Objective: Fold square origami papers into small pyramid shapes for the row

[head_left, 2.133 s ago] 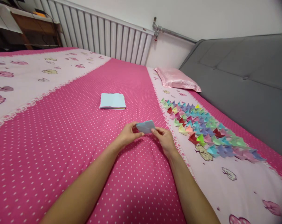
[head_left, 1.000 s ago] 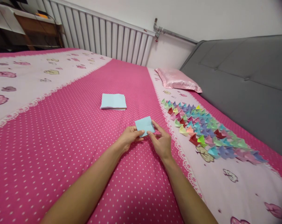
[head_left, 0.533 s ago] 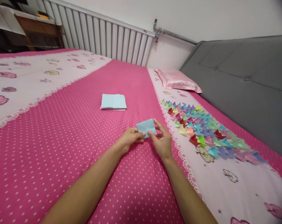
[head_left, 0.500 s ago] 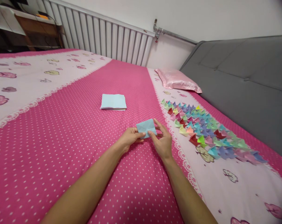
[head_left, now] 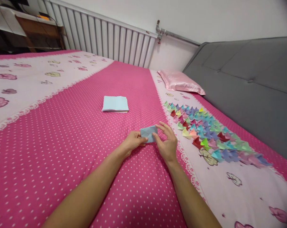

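A light blue piece of folded paper (head_left: 148,132) is held up between my two hands above the pink dotted bedspread (head_left: 86,152). My left hand (head_left: 133,141) pinches its lower left corner, thumb in front and fingers behind. At the right edge, my right hand (head_left: 167,141) grips the paper with its thumb on the front face; the upper fingers are raised along the side. Crease lines show on the paper. Beyond my left hand lies a stack of pale blue paper sheets (head_left: 115,104). To the right stand rows of small folded paper boats (head_left: 205,129) in many colours.
A pink satin pillow (head_left: 181,83) lies at the far right of the bed, against the grey padded headboard (head_left: 247,69). Behind the bed are a white radiator (head_left: 105,34) and a pipe (head_left: 176,34). A wooden desk (head_left: 39,28) stands at the far left.
The blue paper has turned more level and looks narrower from top to bottom. My right hand has shifted slightly right, its fingers lifting more at the paper's upper right edge.
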`<state>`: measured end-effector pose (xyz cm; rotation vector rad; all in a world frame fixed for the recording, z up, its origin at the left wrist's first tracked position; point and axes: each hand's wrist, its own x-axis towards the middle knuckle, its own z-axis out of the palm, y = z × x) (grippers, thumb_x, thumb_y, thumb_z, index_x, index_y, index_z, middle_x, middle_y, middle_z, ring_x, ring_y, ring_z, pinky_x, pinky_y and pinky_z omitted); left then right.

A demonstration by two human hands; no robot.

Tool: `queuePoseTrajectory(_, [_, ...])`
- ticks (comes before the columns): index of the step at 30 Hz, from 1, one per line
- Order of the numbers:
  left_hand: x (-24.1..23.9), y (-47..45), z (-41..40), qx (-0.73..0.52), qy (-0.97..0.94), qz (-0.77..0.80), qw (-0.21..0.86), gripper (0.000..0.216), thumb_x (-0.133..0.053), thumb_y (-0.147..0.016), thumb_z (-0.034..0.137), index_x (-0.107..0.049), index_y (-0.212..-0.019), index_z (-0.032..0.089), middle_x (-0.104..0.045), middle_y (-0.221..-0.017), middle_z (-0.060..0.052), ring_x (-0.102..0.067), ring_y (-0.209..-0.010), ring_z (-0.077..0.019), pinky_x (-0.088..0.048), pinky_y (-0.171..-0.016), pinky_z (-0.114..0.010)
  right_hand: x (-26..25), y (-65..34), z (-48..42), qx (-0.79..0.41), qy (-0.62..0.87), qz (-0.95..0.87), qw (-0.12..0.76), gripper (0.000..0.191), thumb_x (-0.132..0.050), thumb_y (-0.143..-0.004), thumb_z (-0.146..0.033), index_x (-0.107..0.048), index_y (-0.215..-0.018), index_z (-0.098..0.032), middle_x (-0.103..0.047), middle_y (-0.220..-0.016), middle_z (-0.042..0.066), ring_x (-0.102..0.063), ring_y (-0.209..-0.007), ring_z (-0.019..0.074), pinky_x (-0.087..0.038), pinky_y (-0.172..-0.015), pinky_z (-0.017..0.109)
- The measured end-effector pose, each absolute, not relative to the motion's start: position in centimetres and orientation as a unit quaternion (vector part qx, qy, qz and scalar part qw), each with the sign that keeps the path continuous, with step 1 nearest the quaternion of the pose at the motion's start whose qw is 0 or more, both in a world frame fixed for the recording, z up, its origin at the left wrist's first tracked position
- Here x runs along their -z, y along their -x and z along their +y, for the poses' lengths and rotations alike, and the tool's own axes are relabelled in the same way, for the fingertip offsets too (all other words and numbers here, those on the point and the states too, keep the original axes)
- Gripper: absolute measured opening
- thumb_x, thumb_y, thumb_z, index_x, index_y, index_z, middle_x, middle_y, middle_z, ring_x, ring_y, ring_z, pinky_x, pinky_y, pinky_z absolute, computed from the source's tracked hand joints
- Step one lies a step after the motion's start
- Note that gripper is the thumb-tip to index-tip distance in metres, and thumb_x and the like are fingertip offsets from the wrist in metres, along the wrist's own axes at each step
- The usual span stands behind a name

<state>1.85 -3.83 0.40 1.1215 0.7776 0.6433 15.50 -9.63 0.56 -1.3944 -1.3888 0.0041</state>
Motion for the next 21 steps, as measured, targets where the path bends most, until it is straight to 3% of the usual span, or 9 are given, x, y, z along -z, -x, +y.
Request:
queuePoseTrajectory(7, [-0.42,-1.79,-3.81,-0.300,-0.502,0.346,0.734,0.017,-0.070,-0.060,0.022,-0.068,-0.072,0.011,-0.064,-0.066,-0.003,-0.053,-0.057,-0.0075,-0.043,-0.060,-0.020,-0.50,-15.51,-9.38,-0.035,0.577,-0.575,0.578,0.013,-0.066,-0.070,-0.025,-0.065,-0.081,-0.020,-0.059,-0.113,0.009,-0.052,-0.108,0.0224,-0.039,-0.094,0.043])
queuePoseTrajectory(12, [-0.73,-1.78,-3.92,-0.290,-0.468,0.316,0.773,0.021,-0.070,-0.065,0.028,-0.070,-0.078,0.011,-0.065,-0.072,-0.005,-0.057,-0.062,-0.0085,-0.047,-0.061,-0.019,-0.10,-15.73,-9.23,-0.067,0.573,-0.582,0.573,0.016,-0.066,-0.071,-0.025,-0.069,-0.086,-0.021,-0.057,-0.117,0.009,-0.052,-0.109,0.0216,-0.040,-0.095,0.041])
queuePoseTrajectory(21, [-1.37,-1.91,-3.81,-0.297,-0.391,0.284,0.824,0.016,-0.055,-0.079,0.021,-0.067,-0.085,0.011,-0.068,-0.080,-0.009,-0.062,-0.065,-0.0113,-0.052,-0.060,-0.021,-0.20,-15.68,-9.32,-0.122,0.539,-0.602,0.576,0.028,-0.055,-0.074,-0.013,-0.070,-0.093,-0.026,-0.052,-0.127,0.004,-0.047,-0.118,0.0208,-0.036,-0.100,0.041])
